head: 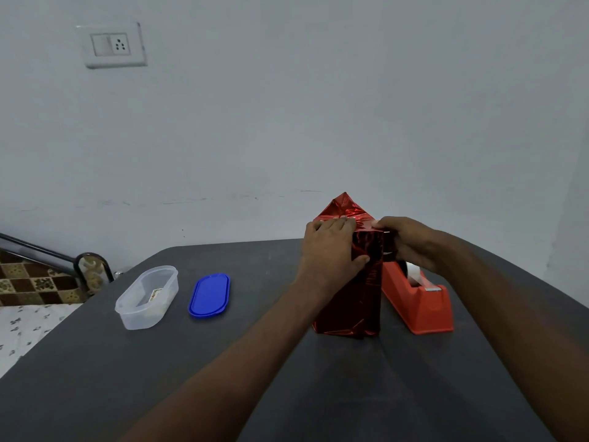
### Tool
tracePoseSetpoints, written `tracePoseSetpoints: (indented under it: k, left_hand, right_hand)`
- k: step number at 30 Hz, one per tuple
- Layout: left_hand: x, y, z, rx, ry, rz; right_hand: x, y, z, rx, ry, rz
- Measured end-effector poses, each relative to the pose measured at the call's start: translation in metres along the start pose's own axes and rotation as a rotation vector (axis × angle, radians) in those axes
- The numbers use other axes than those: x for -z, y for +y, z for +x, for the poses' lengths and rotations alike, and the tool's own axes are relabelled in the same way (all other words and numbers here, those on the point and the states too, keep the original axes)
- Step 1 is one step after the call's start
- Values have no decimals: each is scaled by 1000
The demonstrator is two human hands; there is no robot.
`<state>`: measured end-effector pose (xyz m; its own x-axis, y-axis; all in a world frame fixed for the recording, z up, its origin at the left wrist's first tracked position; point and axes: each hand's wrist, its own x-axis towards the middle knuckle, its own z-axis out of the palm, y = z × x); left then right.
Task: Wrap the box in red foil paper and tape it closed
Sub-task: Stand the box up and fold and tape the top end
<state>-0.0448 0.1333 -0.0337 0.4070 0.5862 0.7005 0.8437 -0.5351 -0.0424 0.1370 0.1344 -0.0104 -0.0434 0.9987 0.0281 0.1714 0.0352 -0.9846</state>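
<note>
clear tub on desk | blue lid just beside | wall socket | bed left

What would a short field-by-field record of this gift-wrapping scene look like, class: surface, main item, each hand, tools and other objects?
surface: dark grey table
main item: box in red foil paper, standing upright, top flap still raised in a point
left hand: left hand grips the upper part of the box, fingers over the top fold
right hand: right hand pinches the foil at the top right edge
tool: red tape dispenser, right of the box
other objects: clear plastic container, open; blue lid lying beside it
</note>
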Motion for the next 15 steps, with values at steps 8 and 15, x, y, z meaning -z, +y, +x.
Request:
tracePoseSetpoints:
  k: [8, 15]
  left_hand:
    - [2, -3, -1, 3, -11, -17]
    - [2, -3, -1, 8, -30, 2]
  right_hand:
    - [16, 48, -17, 12, 484, -569]
    - [34, 66, -30, -197, 613, -898]
